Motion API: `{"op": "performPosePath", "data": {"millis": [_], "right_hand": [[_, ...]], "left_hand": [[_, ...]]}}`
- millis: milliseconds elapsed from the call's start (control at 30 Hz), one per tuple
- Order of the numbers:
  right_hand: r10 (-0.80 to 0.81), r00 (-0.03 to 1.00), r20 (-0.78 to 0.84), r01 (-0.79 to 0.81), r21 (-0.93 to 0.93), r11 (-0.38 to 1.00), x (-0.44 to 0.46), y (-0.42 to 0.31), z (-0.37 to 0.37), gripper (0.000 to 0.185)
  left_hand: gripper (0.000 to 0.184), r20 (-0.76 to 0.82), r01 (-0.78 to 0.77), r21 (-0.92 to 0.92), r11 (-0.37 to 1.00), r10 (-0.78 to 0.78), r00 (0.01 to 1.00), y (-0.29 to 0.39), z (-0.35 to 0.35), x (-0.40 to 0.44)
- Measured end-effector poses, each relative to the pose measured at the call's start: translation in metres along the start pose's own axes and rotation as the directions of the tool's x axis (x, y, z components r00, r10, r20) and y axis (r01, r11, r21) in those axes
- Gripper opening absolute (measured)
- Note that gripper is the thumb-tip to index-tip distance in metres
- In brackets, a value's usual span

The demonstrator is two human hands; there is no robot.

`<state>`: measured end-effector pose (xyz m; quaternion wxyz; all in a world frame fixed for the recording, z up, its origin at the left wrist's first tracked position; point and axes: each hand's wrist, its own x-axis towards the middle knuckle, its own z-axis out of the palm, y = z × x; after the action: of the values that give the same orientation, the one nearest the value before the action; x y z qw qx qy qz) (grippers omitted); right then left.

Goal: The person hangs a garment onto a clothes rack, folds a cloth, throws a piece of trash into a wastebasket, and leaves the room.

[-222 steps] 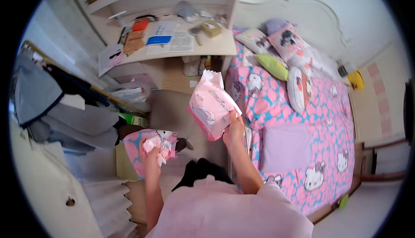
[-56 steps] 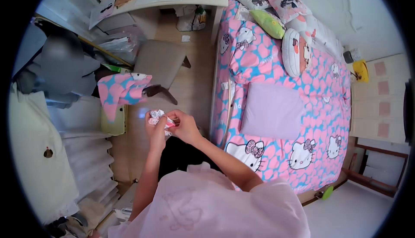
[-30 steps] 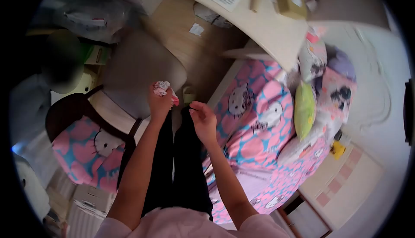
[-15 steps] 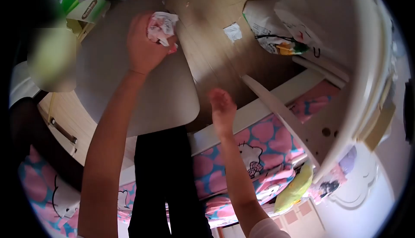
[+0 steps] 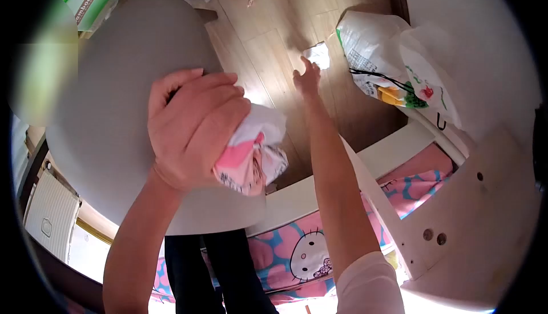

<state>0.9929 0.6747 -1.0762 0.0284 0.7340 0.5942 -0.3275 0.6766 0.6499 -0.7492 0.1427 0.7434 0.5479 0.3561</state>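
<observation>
My left hand is closed around a crumpled pink-and-white wrapper with printed lettering, held above the grey seat-like surface. Part of the wrapper bulges out on the right of the fist; the rest is hidden in it. Reaching down toward the wooden floor, my right hand has its thumb and fingers apart with nothing between them. Just beyond its fingertips lies a crumpled white piece of paper. Whether the fingers touch the paper I cannot tell.
A white plastic bag with printed pictures and a black cord leans at the right. The grey rounded surface fills the left. A white bed frame and pink patterned bedding are near my legs. A small scrap lies on the floor.
My right hand has stretched forward to the white paper on the floor. My left hand, still gripping the wrapper, is closer to the camera. The view has shifted and the grey surface looks tilted.
</observation>
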Motion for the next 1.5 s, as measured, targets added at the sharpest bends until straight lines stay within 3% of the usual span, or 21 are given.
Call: {"op": "performPosePath", "data": {"millis": [133,167,233,267,367,400,500,567,633,667,767,867,967,1000,1100,1200,1367,1467,1500], "right_hand": [[0.114,0.99,0.085,-0.104,-0.115,0.988,0.044,0.007,0.004,0.075],[0.116,0.985,0.128,-0.105,-0.091,0.99,0.054,0.016,0.01,0.079],[0.185,0.954,0.237,-0.22,0.131,0.967,0.067,0.028,0.026,0.085],[0.199,0.933,0.299,-0.242,0.114,0.963,0.067,0.029,0.031,0.091],[0.005,0.98,0.198,0.026,-0.153,0.988,0.045,0.024,0.052,0.096],[0.081,0.974,0.214,-0.044,-0.172,0.984,0.032,0.006,0.046,0.093],[0.107,0.974,0.2,-0.103,-0.029,0.994,0.007,0.003,0.051,0.085],[0.116,0.993,0.029,-0.118,0.119,0.986,-0.007,-0.002,0.053,0.062],[0.144,0.984,-0.109,-0.109,0.278,0.954,-0.016,0.0,0.054,0.047],[0.153,0.948,-0.279,-0.051,0.341,0.939,-0.02,0.002,0.052,0.029],[0.476,0.845,-0.246,-0.097,0.803,0.588,-0.051,-0.026,0.008,0.021],[0.472,0.832,-0.29,0.013,0.862,0.506,-0.078,-0.009,-0.019,0.019],[0.594,0.796,-0.117,-0.017,0.976,0.215,-0.115,-0.045,-0.07,0.015],[0.48,0.872,-0.094,0.041,0.992,0.12,-0.126,-0.046,-0.081,0.021],[0.443,0.896,-0.022,0.052,0.997,-0.055,-0.16,-0.058,-0.108,0.023],[0.297,0.955,-0.012,0.048,0.992,-0.113,-0.199,-0.081,-0.133,0.029],[0.251,0.968,0.018,0.051,0.962,-0.269,-0.28,-0.14,-0.183,0.039],[0.273,0.962,-0.016,0.108,0.939,-0.325,-0.329,-0.182,-0.227,0.039],[0.282,0.959,-0.028,0.13,0.928,-0.348,-0.346,-0.194,-0.242,0.039]], "left_hand": [[0.021,0.008,0.034,0.029,0.999,-0.034,0.999,0.003,0.001,-0.001],[0.019,0.016,0.05,0.042,0.998,-0.051,0.999,0.003,0.001,0.0],[0.017,-0.011,0.055,0.042,0.998,-0.055,0.998,0.003,0.004,-0.003],[0.017,-0.027,0.053,0.038,0.998,-0.052,0.998,0.003,0.005,-0.004],[0.016,-0.051,0.04,0.042,0.998,-0.038,0.998,0.002,0.007,-0.004],[0.017,-0.051,0.039,0.04,0.998,-0.037,0.998,0.002,0.007,-0.004],[0.017,-0.031,0.037,0.022,0.999,-0.036,0.999,0.0,0.004,-0.005],[0.018,0.022,0.05,-0.016,0.999,-0.049,0.999,0.001,0.0,-0.007],[0.018,-0.03,0.036,0.005,0.999,-0.036,0.999,0.001,0.004,-0.006],[0.019,-0.056,0.029,0.015,0.999,-0.028,0.998,0.0,0.005,-0.005],[0.022,-0.043,0.006,0.005,1.0,-0.006,0.999,-0.001,0.003,-0.006],[0.026,-0.039,0.019,0.004,1.0,-0.019,0.999,0.002,0.001,-0.004],[0.029,-0.051,0.036,-0.019,0.999,-0.037,0.998,0.005,0.001,-0.004],[0.029,-0.054,0.035,-0.022,0.999,-0.036,0.998,0.006,0.001,-0.003],[0.033,-0.05,0.024,-0.022,0.999,-0.025,0.998,0.007,-0.001,-0.003],[0.037,-0.03,0.004,-0.006,1.0,-0.005,1.0,0.006,-0.001,-0.005],[0.042,0.041,0.04,0.057,0.998,-0.042,0.998,0.011,-0.002,-0.004],[0.034,0.078,0.126,0.137,0.983,-0.137,0.987,0.023,-0.005,0.003],[0.032,0.139,0.399,-0.154,0.904,-0.38,0.915,0.043,-0.008,0.005]]}}
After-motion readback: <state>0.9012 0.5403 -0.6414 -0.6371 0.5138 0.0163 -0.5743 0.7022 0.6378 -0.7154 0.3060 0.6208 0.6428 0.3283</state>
